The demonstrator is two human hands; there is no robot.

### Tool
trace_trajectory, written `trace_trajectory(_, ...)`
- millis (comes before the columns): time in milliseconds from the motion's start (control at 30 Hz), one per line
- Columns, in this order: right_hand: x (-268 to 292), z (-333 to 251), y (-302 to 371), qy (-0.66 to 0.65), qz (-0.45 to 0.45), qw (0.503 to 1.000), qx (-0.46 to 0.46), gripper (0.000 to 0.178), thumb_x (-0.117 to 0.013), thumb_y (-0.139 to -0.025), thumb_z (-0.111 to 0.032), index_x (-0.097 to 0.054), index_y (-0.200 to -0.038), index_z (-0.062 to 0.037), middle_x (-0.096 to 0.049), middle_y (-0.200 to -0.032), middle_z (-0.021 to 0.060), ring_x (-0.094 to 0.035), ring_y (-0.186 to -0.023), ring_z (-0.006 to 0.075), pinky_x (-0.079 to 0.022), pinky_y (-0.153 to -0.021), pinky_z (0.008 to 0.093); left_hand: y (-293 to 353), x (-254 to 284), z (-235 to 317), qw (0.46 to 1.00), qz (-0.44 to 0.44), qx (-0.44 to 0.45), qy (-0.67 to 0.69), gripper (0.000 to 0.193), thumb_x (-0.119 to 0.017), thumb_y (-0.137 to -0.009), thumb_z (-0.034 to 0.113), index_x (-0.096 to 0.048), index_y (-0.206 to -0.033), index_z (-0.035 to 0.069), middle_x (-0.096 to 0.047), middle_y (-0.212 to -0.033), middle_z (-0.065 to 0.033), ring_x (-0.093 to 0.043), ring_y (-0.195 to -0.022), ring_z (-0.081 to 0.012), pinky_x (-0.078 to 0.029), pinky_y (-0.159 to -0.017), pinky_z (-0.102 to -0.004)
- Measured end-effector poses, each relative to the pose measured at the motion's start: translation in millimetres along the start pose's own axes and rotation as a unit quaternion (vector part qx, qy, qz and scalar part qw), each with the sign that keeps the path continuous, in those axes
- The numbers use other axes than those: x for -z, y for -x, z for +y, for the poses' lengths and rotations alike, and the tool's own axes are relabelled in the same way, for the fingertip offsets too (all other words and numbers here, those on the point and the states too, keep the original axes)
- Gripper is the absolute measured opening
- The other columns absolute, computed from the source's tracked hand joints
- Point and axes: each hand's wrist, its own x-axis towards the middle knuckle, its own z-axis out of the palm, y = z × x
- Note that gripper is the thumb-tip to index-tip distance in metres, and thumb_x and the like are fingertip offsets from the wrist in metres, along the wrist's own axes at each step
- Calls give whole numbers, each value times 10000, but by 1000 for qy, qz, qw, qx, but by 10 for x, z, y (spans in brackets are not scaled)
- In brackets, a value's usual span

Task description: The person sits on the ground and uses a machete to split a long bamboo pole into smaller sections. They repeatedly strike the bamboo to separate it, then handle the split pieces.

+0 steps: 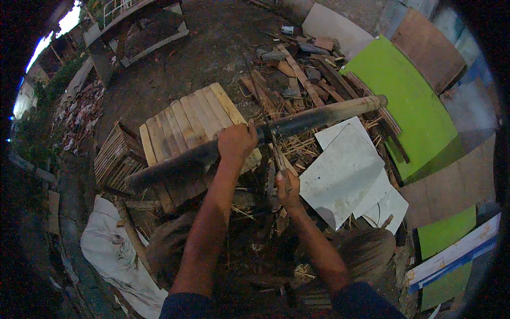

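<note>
A long dark pole [313, 118], likely bamboo, lies slanted across the view, blackened along most of its length and paler toward its right end. My left hand [237, 142] is wrapped over its middle. Just right of that grip, a narrow dark blade [272, 139] crosses the pole and touches it or passes very close. Its handle sits in my right hand [288, 191], fingers closed, nearer to me. Whether the blade is a saw or a machete cannot be made out. Beneath the pole's left half stands a low slatted wooden bench [183, 123].
A slatted crate [118, 154] stands left of the bench, with a white sack [114, 244] nearer me. Wood scraps [308, 80] and straw litter the ground ahead. At right lie white sheets [345, 170], green panels [404, 106] and brown boards [427, 48]. A wooden frame [133, 37] stands far left.
</note>
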Motion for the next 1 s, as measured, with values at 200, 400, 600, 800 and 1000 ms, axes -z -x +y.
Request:
trace_trajectory(200, 64, -554, -65, 17, 11, 990, -138, 351, -559, -1003, -304, -625, -1005, 41, -521, -665, 11, -499, -593, 125, -393, -550, 295, -40, -81, -69, 999, 28, -19, 6, 540, -413, -977, 380, -731, -730, 21, -684, -700, -203, -677, -666, -380, -524, -753, -512)
trace_trajectory(400, 957, -2134, 896, 61, -33, 957, -282, 252, -557, -1013, -229, -638, -894, -23, -521, -673, -46, -460, -597, 65, -370, -543, 261, -14, -138, -92, 999, 11, -27, 19, 471, -443, -966, 343, -744, -787, 26, -701, -740, -193, -683, -676, -370, -527, -781, -490)
trace_trajectory(600, 425, -1500, -74, 49, -72, 972, -218, 375, -508, -1031, -289, -631, -898, 39, -519, -676, -11, -450, -633, 94, -376, -561, 307, 201, -321, -207, 983, 154, -79, -53, 419, -476, -952, 326, -748, -798, 47, -709, -747, -176, -694, -701, -345, -527, -773, -473)
trace_trajectory(800, -138, -532, -472, 15, 27, 997, -70, 340, -576, -998, -300, -631, -905, 23, -552, -643, -3, -482, -588, 87, -384, -534, 303, -92, -214, -242, 999, -3, -1, -45, 425, -467, -949, 339, -748, -845, 37, -721, -847, -200, -702, -836, -338, -520, -817, -461)
trace_trajectory(1000, -83, -225, -117, 26, 20, 992, -121, 366, -577, -986, -343, -666, -1050, 7, -689, -793, 142, -644, -675, 279, -498, -634, 408, -169, -4, -52, 999, -48, -9, -1, 441, -458, -933, 360, -747, -903, 27, -716, -903, -219, -698, -806, -394, -543, -810, -502)
